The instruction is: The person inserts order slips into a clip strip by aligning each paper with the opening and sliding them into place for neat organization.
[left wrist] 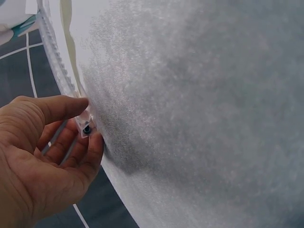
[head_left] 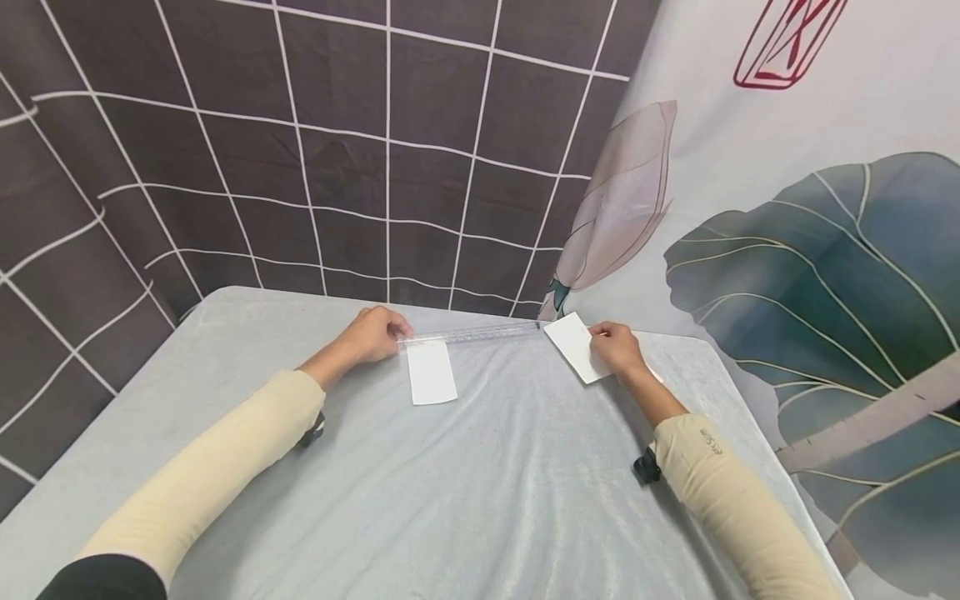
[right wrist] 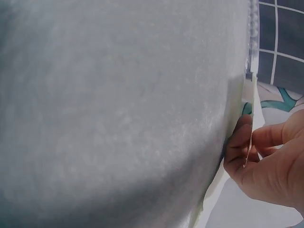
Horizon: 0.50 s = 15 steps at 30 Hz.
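A clear plastic ruler (head_left: 480,334) lies across the far side of the table. My left hand (head_left: 396,335) pinches its left end, and the left wrist view shows thumb and fingers of that hand (left wrist: 88,124) closed on the ruler (left wrist: 53,59) tip. Just below that end, a white card (head_left: 431,375) lies flat. My right hand (head_left: 603,337) pinches a second white card (head_left: 572,343) at the ruler's right end. Seen from the right wrist, this hand (right wrist: 247,140) holds the card's thin edge between thumb and finger, with the ruler (right wrist: 252,42) beyond.
A pale grey cloth (head_left: 487,483) covers the table. Behind it hangs a dark backdrop (head_left: 337,150) with a white grid, and a leaf-printed curtain (head_left: 825,250) hangs along the right side. The table's far edge runs right behind the ruler.
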Each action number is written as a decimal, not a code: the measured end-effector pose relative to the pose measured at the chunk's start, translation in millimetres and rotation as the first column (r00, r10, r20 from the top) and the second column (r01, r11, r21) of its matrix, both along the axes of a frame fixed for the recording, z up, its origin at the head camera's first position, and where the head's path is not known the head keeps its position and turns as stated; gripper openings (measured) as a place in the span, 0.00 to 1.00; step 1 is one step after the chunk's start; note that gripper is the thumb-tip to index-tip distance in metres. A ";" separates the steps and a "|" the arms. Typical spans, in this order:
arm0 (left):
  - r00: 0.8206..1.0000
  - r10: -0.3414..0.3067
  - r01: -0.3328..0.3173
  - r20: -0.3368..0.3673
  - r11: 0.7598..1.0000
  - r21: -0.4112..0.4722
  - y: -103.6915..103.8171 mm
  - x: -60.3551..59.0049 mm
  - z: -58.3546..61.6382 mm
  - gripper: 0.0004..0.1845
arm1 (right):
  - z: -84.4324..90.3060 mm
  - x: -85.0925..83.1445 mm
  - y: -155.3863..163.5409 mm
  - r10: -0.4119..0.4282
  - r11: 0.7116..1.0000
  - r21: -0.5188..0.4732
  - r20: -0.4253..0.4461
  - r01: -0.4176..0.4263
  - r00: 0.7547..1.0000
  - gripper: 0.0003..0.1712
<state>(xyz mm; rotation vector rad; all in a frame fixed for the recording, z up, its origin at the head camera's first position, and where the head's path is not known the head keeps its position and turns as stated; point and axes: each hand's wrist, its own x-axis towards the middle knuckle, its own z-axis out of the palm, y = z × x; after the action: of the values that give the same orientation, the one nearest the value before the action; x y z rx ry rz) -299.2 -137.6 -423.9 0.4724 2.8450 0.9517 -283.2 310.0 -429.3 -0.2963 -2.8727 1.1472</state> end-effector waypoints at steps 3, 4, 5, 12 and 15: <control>1.000 0.001 -0.001 0.006 1.000 0.002 0.0 0.3 0.1 0.27 | -7.7 -5.6 2.5 0.009 1.000 0.006 -0.007 -0.009 1.000 0.26; 1.000 0.001 -0.001 0.009 1.000 0.003 0.1 0.6 0.2 0.27 | -14.5 -11.9 6.5 -0.001 1.000 0.009 -0.009 0.001 1.000 0.25; 1.000 0.001 -0.001 0.010 1.000 0.003 0.2 0.6 0.1 0.27 | -20.8 -18.3 10.4 0.003 1.000 0.006 -0.004 -0.003 1.000 0.25; 1.000 0.006 -0.006 0.008 1.000 0.004 -0.2 0.2 0.2 0.27 | -32.1 -30.9 14.5 0.004 1.000 0.027 0.015 -0.004 1.000 0.24; 1.000 0.005 -0.005 0.007 1.000 0.001 -0.3 0.6 0.9 0.27 | -18.2 -19.4 5.0 0.042 0.999 0.010 0.019 -0.043 0.999 0.23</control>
<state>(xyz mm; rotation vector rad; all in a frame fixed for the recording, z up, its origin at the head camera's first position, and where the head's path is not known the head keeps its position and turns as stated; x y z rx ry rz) -298.6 -137.9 -423.0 0.4607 2.8410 0.9546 -302.7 315.0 -447.5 -0.2478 -2.9138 1.1414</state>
